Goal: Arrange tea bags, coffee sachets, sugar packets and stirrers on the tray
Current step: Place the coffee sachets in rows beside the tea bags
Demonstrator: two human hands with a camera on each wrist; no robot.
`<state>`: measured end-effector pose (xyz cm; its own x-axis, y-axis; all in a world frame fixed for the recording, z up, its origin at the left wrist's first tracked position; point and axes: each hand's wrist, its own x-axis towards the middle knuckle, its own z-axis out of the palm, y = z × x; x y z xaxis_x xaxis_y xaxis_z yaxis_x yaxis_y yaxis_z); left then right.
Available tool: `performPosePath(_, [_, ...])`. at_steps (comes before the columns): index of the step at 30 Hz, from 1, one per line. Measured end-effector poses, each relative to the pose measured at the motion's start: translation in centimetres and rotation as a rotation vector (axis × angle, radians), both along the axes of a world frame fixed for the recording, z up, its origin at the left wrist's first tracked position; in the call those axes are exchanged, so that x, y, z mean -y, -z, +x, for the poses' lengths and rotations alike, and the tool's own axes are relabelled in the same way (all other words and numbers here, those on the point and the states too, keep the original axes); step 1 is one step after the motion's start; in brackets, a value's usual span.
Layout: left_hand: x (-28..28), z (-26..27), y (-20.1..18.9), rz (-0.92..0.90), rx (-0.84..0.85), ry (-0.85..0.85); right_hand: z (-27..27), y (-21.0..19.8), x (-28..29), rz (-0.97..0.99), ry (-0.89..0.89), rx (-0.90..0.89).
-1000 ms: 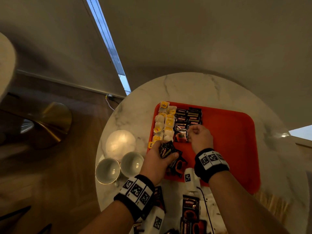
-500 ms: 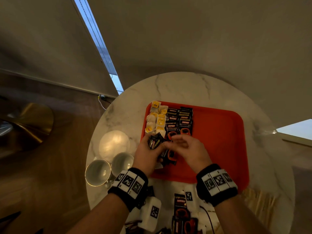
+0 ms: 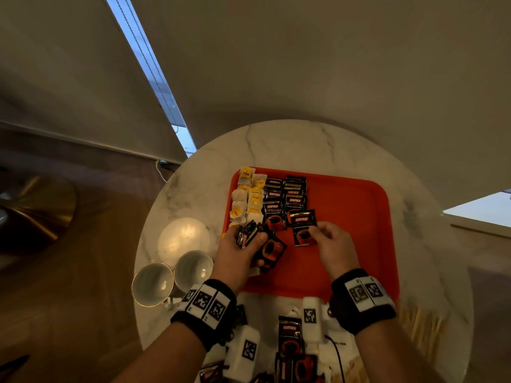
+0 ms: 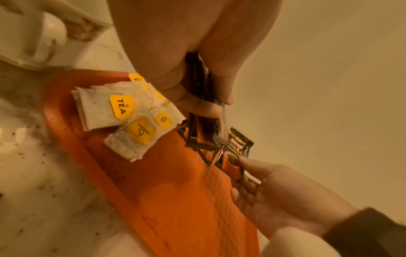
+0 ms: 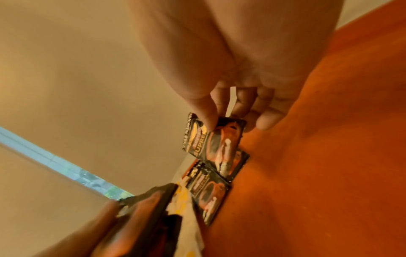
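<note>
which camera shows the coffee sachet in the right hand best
The head view: the single sachet shows whole, pinched by the right hand over the tray. Right wrist shows it close but blurred; left wrist shows it partly hidden.

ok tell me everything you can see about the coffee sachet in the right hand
The coffee sachet is a small flat packet of glossy dark foil, catching glare. It shows a gold band on top, part of the word SUPREMO, and a red-orange cup of dark coffee. The right hand pinches its lower right edge between thumb and fingers. It hangs, slightly tilted, over the orange tray, at the near end of the right column of laid sachets.
</note>
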<state>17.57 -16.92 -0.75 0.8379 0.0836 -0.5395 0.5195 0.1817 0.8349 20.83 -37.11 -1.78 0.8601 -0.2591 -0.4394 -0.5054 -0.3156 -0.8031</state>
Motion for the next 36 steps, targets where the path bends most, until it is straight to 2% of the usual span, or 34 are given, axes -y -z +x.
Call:
performPosePath(4, [-0.1, -0.1, 0.2, 0.024, -0.021, 0.004, 1.8, 2.6, -0.2, -0.067, 0.05, -0.062])
performPosePath(8, [-0.3, -0.1, 0.4, 0.04, -0.028, 0.005, 3.0, 4.1, -1.1, -0.182, 0.017, -0.106])
performPosePath(16, [-0.7, 0.1, 0.4, 0.028, -0.02, -0.007, 3.7, 4.8, -1.5, -0.298, -0.053, -0.074])
performPosePath(20, [-0.5, 0.4, 0.6, 0.031, -0.027, -0.002, 3.1, 3.7, -1.3, -0.331, -0.026, -0.038])
performPosePath(23, [-0.3, 0.8, 0.8, 0.05, -0.031, -0.003, 1.5, 1.4, -2.2, -0.17, -0.066, 0.058])
performPosePath(25, [0.0, 1.2, 0.8, 0.055, -0.01, 0.004, 0.1, 0.2, -3.2, -0.008, -0.227, 0.075])
performPosePath(27, [0.1, 1.4, 0.7, 0.047, 0.012, 0.012, -0.7, 0.0, -3.8, 0.041, -0.355, 0.075])
performPosePath(32, [0.1, 1.4, 0.8, -0.016, 0.001, -0.001, -0.3, 0.4, -3.2, 0.12, -0.245, 0.063])
performPosePath(36, [-0.1, 1.4, 1.4, 0.045, -0.003, -0.017, 0.6, 1.5, -2.4, 0.078, -0.134, 0.031])
